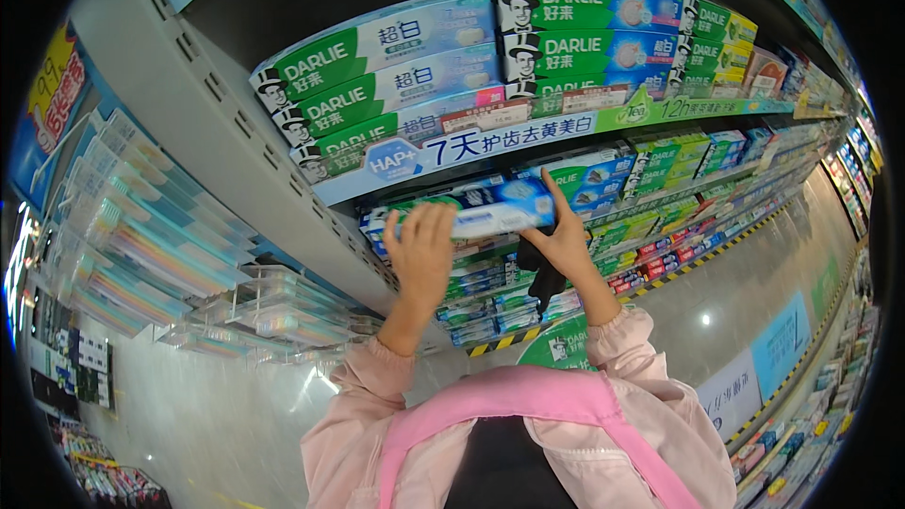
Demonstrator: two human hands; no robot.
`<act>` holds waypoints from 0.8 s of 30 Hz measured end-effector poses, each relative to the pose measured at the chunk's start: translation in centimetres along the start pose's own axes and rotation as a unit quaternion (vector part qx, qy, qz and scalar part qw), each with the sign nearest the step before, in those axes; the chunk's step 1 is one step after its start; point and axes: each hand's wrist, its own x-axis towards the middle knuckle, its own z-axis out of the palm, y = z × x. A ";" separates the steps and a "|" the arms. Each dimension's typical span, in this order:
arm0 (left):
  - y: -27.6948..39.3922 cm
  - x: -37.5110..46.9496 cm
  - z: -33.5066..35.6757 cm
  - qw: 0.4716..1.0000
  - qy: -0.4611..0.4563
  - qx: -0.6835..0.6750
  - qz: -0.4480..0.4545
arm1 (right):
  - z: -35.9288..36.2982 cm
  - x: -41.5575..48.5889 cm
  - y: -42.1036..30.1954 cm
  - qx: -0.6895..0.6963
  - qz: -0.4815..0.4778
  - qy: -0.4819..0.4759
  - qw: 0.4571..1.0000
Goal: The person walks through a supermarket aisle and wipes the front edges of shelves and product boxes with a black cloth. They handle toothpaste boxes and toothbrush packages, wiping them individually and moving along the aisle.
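Note:
Between my hands, a blue, white and green toothpaste box [503, 211] is tilted at the front of the second shelf. My left hand [423, 244] wraps over its left end, with the fingers bent across the near side. At the other end, my right hand [568, 233] grips the box between thumb and fingers. A black, glove-like cloth [544, 274] hangs just below my right hand; what holds it up is hidden. More Darlie boxes [590, 180] stand stacked on the same shelf, right behind my right fingers.
Above, an upper shelf carries stacked Darlie toothpaste boxes [396, 56] behind a printed shelf strip [488, 145]. A grey perforated upright [233, 120] borders the left side. Toothbrush packs [155, 226] hang on hooks beyond it. Lower shelves hold further boxes [509, 314] near the floor [233, 410].

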 end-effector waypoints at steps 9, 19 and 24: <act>3.6 -0.4 -4.9 0.985 -0.096 -0.140 0.038 | -5.9 -4.2 -5.1 -0.194 0.024 -0.038 0.980; 0.8 5.8 1.9 0.964 -0.181 -0.192 0.032 | -11.9 -12.5 -1.7 -0.039 0.158 0.049 0.985; 0.4 6.8 5.4 0.942 -0.285 -0.178 -0.017 | -12.7 -14.9 -2.5 0.021 0.174 0.116 0.978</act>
